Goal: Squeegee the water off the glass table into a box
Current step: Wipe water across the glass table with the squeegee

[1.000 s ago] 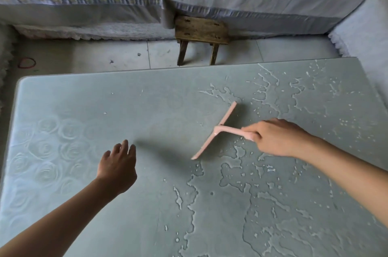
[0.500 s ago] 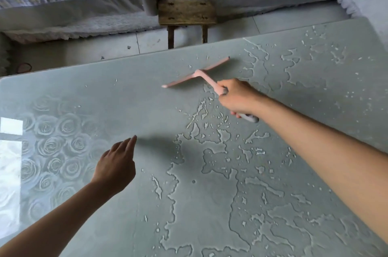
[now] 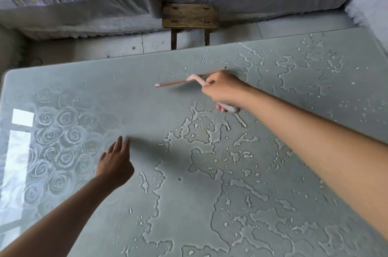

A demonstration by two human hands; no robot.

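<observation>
The right hand (image 3: 225,90) grips the pink squeegee (image 3: 190,80) by its handle, blade near the worktop's (image 3: 84,92) far edge. The left hand (image 3: 114,165) hovers open and empty, well apart. Water (image 3: 210,164) spreads between and nearer. A wooden stool (image 3: 190,16) stands beyond.

The right hand (image 3: 223,90) wraps the squeegee (image 3: 190,80) handle, hiding its middle; only the pale butt end shows below the fingers. The blade looks soft with blur, so whether its edge touches the glass table (image 3: 84,80) cannot be told. The tabletop's near edge and right corners run out of view. A wooden stool (image 3: 190,16) beyond the far edge has its legs cut off by the tabletop
</observation>
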